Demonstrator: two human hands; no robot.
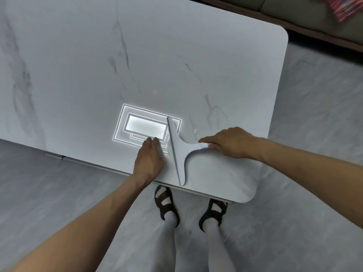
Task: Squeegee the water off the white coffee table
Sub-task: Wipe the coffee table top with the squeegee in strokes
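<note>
The white marble-veined coffee table (149, 61) fills the upper part of the head view. A pale grey T-shaped squeegee (177, 152) lies flat near the table's front edge, its long blade running from far to near. My right hand (229, 143) grips the end of its handle, fingers closed over it. My left hand (150, 160) rests flat on the tabletop just left of the blade, fingers together, holding nothing. A few small glints of water (195, 131) show beside the handle.
A ceiling light's bright rectangular reflection (145, 125) lies on the tabletop left of the blade. The table's rounded near right corner (249, 195) overhangs the grey floor (59, 193). A sofa edge (322, 26) with red cloth (345, 6) sits at top right. My sandalled feet (166, 203) stand below.
</note>
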